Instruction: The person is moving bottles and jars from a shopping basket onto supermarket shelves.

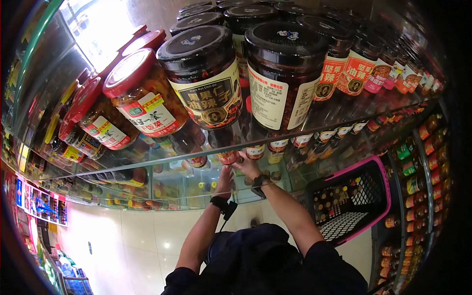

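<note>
Below the glass shelf (344,114), both hands (224,181) (248,168) are at a jar (227,158).

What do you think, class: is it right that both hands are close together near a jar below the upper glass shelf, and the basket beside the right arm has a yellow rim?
Not quite: the basket has a pink rim, not yellow, as the head view shows. The rest stands: the left hand and right hand are close together near a jar below the upper glass shelf.
</note>
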Demonstrator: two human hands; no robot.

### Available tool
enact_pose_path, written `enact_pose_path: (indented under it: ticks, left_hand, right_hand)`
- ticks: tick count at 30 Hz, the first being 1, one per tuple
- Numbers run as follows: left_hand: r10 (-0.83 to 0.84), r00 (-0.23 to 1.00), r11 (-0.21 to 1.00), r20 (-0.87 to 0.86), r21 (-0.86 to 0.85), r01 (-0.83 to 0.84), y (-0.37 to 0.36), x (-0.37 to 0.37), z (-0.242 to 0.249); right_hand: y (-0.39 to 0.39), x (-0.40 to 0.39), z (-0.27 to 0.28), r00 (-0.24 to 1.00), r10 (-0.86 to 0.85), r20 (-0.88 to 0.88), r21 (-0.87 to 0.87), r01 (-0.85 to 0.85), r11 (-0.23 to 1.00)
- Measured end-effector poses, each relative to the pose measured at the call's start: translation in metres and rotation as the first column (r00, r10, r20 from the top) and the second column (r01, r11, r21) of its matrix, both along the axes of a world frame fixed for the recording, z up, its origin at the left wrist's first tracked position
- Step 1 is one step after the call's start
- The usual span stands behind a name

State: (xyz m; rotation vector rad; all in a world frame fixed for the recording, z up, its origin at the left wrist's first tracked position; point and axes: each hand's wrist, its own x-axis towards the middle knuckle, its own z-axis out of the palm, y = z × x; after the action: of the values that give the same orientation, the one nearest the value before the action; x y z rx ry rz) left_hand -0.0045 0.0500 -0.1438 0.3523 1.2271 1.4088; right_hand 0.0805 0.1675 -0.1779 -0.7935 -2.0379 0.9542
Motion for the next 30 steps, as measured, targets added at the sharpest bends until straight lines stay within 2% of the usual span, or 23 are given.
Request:
enact_pose_path:
  ticks: [1,3,4,6,9,10,12,14,16,18,20,22,23,25,27,30]
  left_hand:
    - [0.0,1.0,1.0,-0.001,0.004,0.0,0.001,0.0,0.0]
    - [0.027,0.999,1.0,0.022,-0.012,-0.027,0.002,-0.001,-0.001]
    - [0.027,0.999,1.0,0.022,-0.011,-0.027,0.0,-0.001,-0.001]
    - [0.086,0.996,0.996,0.033,-0.012,-0.086,-0.006,-0.001,-0.005]
    - [0.149,0.988,0.989,0.043,0.013,-0.15,-0.021,0.002,-0.015]
    - [0.197,0.98,0.98,0.035,-0.011,-0.197,-0.028,0.005,-0.014]
    - [0.25,0.967,0.964,0.045,-0.101,-0.244,-0.047,0.011,-0.012]
    - [0.301,0.933,0.948,0.198,-0.169,-0.27,-0.065,0.002,-0.054]
    - [0.351,0.915,0.932,0.197,-0.17,-0.321,-0.085,0.021,-0.042]
    - [0.387,0.905,0.912,0.174,-0.213,-0.35,-0.113,0.025,-0.061]
    - [0.45,0.877,0.862,0.17,-0.338,-0.377,-0.124,0.033,-0.065]
    - [0.494,0.848,0.83,0.19,-0.392,-0.396,-0.14,0.045,-0.063]
    - [0.462,0.865,0.843,0.195,-0.401,-0.36,-0.14,0.053,-0.065]
    - [0.476,0.854,0.85,0.211,-0.36,-0.385,-0.16,0.073,-0.067]
    - [0.465,0.864,0.856,0.193,-0.346,-0.384,-0.177,0.099,-0.065]
    - [0.491,0.856,0.841,0.161,-0.342,-0.418,-0.204,0.144,-0.06]
  right_hand:
    - [-0.004,0.002,0.016,1.0,0.0,-0.001,0.004,0.0,1.0]
    - [-0.015,0.01,0.047,0.98,0.105,-0.167,-0.36,-0.16,0.919]
    - [-0.018,0.012,0.052,0.98,0.105,-0.168,-0.358,-0.16,0.92]
    - [-0.024,0.017,0.062,0.982,0.014,-0.19,-0.164,-0.046,0.985]
    - [-0.029,0.032,0.076,0.99,-0.038,-0.136,-0.198,0.011,0.98]
    - [-0.028,0.035,0.06,0.989,-0.041,-0.139,-0.196,0.014,0.981]
    - [-0.032,0.045,0.016,0.969,-0.214,-0.122,-0.12,0.2,0.972]
    - [-0.05,0.063,-0.005,0.952,-0.3,-0.063,-0.323,0.265,0.909]
    - [-0.077,0.079,-0.024,0.924,-0.363,-0.119,-0.515,0.254,0.818]
    - [-0.102,0.096,-0.029,0.954,-0.268,-0.132,-0.554,0.153,0.818]
    - [-0.122,0.107,-0.038,0.975,-0.192,-0.112,-0.6,0.087,0.795]
    - [-0.142,0.112,-0.053,0.979,-0.159,-0.125,-0.598,0.054,0.799]
    - [-0.146,0.12,-0.053,0.973,-0.198,-0.115,-0.603,0.09,0.793]
    - [-0.161,0.135,-0.044,0.997,-0.065,-0.032,-0.597,0.033,0.802]
    - [-0.176,0.155,-0.03,0.999,-0.04,-0.017,-0.596,0.022,0.803]
    - [-0.204,0.186,-0.037,1.0,0.0,0.023,-0.579,0.014,0.815]
